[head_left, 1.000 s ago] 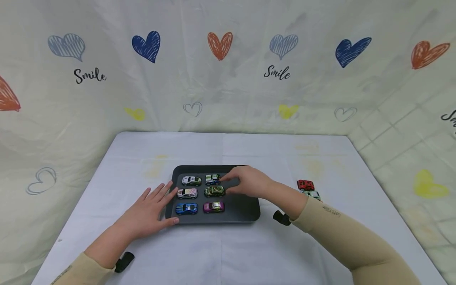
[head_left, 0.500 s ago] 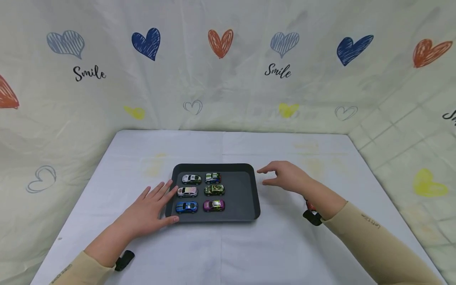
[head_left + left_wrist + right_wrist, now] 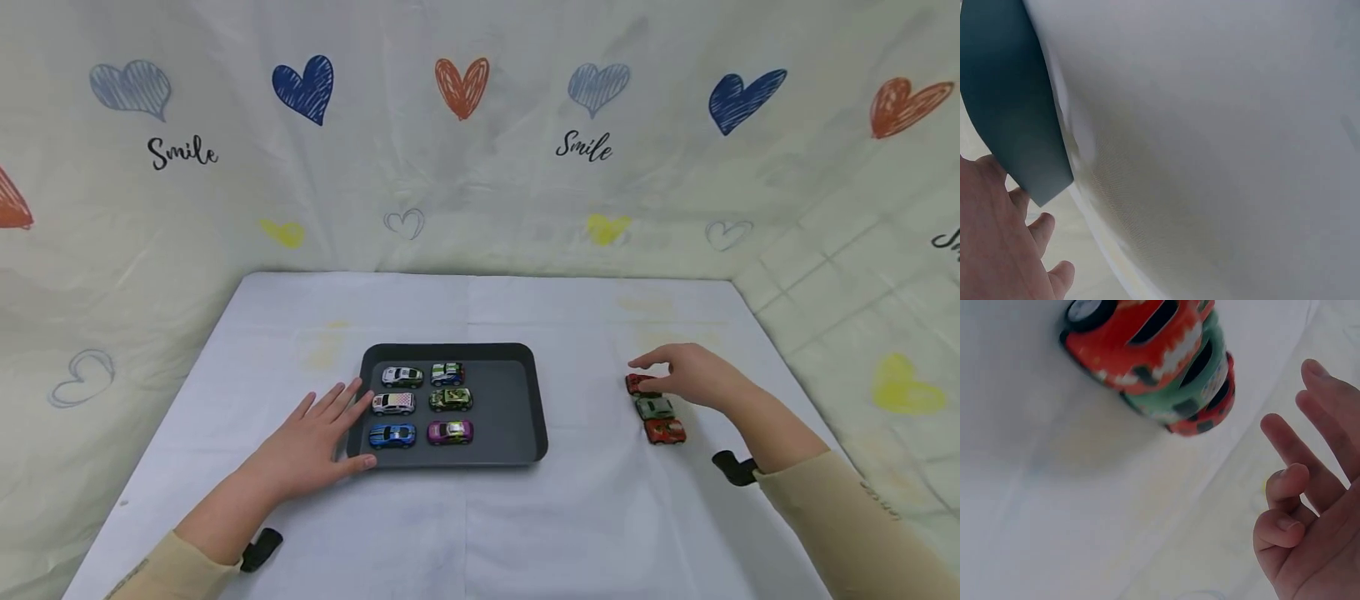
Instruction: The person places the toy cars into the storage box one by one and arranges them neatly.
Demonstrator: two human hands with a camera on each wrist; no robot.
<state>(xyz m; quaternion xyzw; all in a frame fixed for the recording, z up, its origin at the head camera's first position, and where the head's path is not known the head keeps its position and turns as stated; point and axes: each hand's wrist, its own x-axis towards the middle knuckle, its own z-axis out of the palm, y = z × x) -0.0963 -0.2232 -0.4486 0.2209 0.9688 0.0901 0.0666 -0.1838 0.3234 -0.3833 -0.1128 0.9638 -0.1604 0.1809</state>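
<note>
My left hand (image 3: 311,446) lies with fingers spread over the left rim of a dark grey tray (image 3: 506,408). In the left wrist view its fingers reach under the tray's edge (image 3: 1013,94). My right hand (image 3: 693,379) hovers at a short column of toy cars on the right, thumb and forefinger parted at the farthest one, a red car (image 3: 635,384) that they partly cover. Nearer stand a pale green car (image 3: 655,408) and another red car (image 3: 666,432). In the right wrist view the right fingers are apart from the cars, some half bent.
Several toy cars stand in two columns in the tray's left and middle, among them a blue car (image 3: 392,436), a purple car (image 3: 450,432) and a camouflage car (image 3: 451,399). A white cloth (image 3: 525,525) covers the table, and a heart-printed curtain (image 3: 517,183) hangs behind.
My right hand has left the patterned car at the back of the tray and moved right to the far red car. The left hand and the tray have stayed put.
</note>
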